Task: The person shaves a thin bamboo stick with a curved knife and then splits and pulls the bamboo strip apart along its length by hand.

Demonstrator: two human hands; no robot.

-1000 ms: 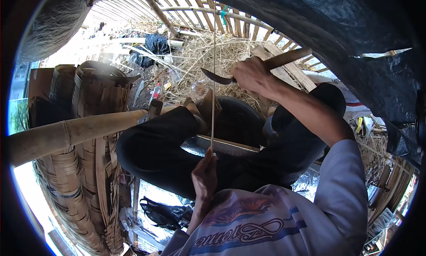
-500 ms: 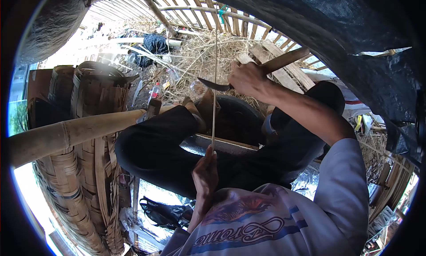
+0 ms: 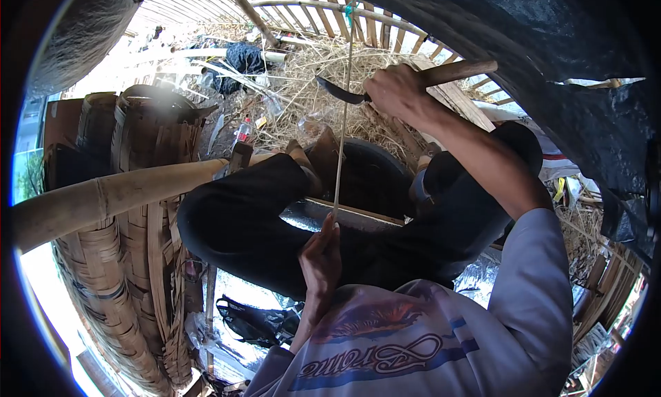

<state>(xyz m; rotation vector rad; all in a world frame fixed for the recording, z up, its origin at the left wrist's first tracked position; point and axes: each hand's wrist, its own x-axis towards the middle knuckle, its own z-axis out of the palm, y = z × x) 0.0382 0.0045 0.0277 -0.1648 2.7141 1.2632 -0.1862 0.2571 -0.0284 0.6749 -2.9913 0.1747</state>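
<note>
My right hand (image 3: 398, 93) is closed around a knife (image 3: 339, 91) with a short curved dark blade and a long wooden handle (image 3: 458, 71) reaching out to the right. A thin, pale bamboo strip (image 3: 343, 149) runs away from me, long and narrow. The blade lies across the strip at its far part; I cannot tell whether its edge touches. Near my lap, my left hand (image 3: 321, 259) pinches the strip's near end between thumb and fingers. Between my bent legs (image 3: 241, 221) is a dark round tub (image 3: 385, 159).
A thick bamboo pole (image 3: 131, 190) crosses on the left, beside rolled woven bamboo panels (image 3: 96, 273). Straw (image 3: 310, 73), a plastic bottle (image 3: 244, 130) and black plastic (image 3: 244, 58) litter the ground ahead. A slatted bamboo fence (image 3: 330, 12) stands behind; dark sheeting (image 3: 551, 46) hangs at right.
My right hand and the knife have moved farther away along the strip and slightly right. The strip's far end leans more to the right, and my left hand has risen slightly.
</note>
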